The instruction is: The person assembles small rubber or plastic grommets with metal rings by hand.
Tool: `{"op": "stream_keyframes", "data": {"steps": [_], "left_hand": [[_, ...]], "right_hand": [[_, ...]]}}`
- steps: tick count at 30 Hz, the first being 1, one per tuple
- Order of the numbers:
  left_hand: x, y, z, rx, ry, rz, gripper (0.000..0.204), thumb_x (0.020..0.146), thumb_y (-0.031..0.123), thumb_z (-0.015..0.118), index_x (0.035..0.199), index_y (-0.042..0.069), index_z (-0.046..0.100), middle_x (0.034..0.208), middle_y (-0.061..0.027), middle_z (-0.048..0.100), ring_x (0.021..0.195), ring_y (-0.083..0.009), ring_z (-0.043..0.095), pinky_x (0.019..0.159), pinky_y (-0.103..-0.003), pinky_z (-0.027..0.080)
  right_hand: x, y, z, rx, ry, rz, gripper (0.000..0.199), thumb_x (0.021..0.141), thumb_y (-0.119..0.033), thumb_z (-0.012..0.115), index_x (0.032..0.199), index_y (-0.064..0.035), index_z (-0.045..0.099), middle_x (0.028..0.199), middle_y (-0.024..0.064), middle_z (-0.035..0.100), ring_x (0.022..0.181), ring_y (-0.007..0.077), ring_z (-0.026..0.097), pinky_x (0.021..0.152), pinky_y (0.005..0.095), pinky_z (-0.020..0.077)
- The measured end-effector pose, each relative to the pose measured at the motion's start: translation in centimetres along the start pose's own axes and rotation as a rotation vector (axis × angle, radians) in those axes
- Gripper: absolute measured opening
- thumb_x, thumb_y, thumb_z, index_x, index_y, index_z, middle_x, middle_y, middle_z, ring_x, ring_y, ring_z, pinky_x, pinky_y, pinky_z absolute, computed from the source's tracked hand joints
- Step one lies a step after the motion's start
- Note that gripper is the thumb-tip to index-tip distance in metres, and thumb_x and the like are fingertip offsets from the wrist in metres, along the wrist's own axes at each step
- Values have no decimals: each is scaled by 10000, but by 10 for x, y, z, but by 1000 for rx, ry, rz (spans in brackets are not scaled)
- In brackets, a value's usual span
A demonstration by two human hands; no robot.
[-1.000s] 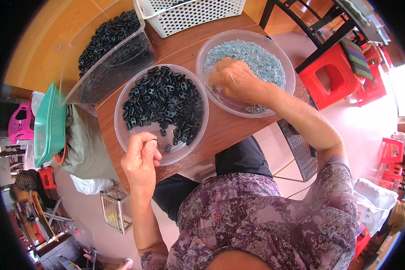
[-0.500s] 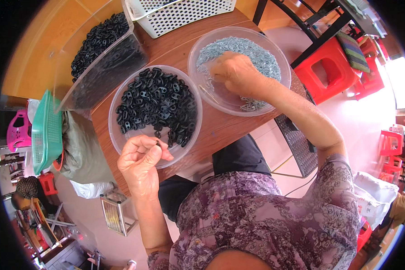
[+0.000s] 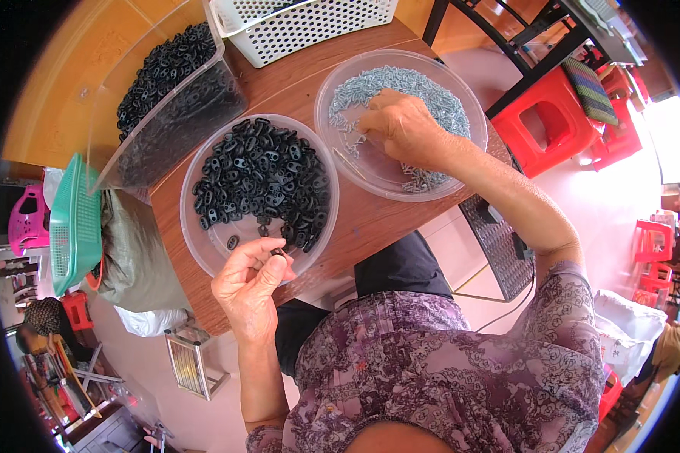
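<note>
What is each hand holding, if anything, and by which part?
The left hand pinches a small black piece between thumb and forefinger, its gripped part unclear. Whether the right hand holds anything cannot be told.

Buttons-like pieces [image 3: 261, 166] black, metal bits [image 3: 412, 81] silvery, table [image 3: 287, 87] brown wood-grain. Stool [image 3: 574, 98] red, tub-shaped basket [image 3: 75, 234] green. Shirt [image 3: 400, 355] mauve with dark print, trousers [image 3: 404, 268] black, cushion [image 3: 591, 89] striped.

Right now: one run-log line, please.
left hand: pinching small black piece | right hand: at small silvery pins in round translucent tub, grip hidden | black two-hole pieces: heaped in other round tub
</note>
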State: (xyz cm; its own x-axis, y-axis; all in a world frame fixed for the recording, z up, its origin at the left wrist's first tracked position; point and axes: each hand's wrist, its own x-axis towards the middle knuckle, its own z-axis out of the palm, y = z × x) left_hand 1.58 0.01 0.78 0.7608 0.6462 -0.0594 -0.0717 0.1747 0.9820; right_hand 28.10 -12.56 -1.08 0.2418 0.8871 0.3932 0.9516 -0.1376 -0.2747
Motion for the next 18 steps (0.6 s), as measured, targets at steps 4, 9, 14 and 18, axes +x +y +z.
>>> {"op": "stream_keyframes", "data": {"steps": [4,9,14,18], "left_hand": [[0,-2,-2,-6,-1,-9,197,738,15,676,914,-51,616,706,-89,607,567,-124,568,560,-211,463],[2,-4,-2,-28,-4,-14,193,739,27,680,904,-52,618,705,-87,608,565,-123,568,550,-209,457],[-1,-3,-4,-39,12,-5,188,744,34,679,898,-54,617,712,-83,609,567,-124,567,548,-211,456],[2,-5,-1,-46,10,-9,182,749,34,675,896,-56,618,721,-78,607,572,-129,571,547,-212,458]], "right_hand": [[-2,0,6,29,10,29,46,667,-63,612,709,-65,593,698,94,532,750,289,533,637,394,439],[-4,0,9,54,43,4,54,663,-62,619,705,-67,586,698,88,529,749,285,529,634,389,436],[-4,-2,1,-29,-11,75,67,660,-47,610,713,-74,578,699,85,527,771,286,529,647,386,434],[-8,2,1,-49,-13,86,72,656,-44,604,714,-75,575,697,86,525,771,289,531,653,390,433]]}}
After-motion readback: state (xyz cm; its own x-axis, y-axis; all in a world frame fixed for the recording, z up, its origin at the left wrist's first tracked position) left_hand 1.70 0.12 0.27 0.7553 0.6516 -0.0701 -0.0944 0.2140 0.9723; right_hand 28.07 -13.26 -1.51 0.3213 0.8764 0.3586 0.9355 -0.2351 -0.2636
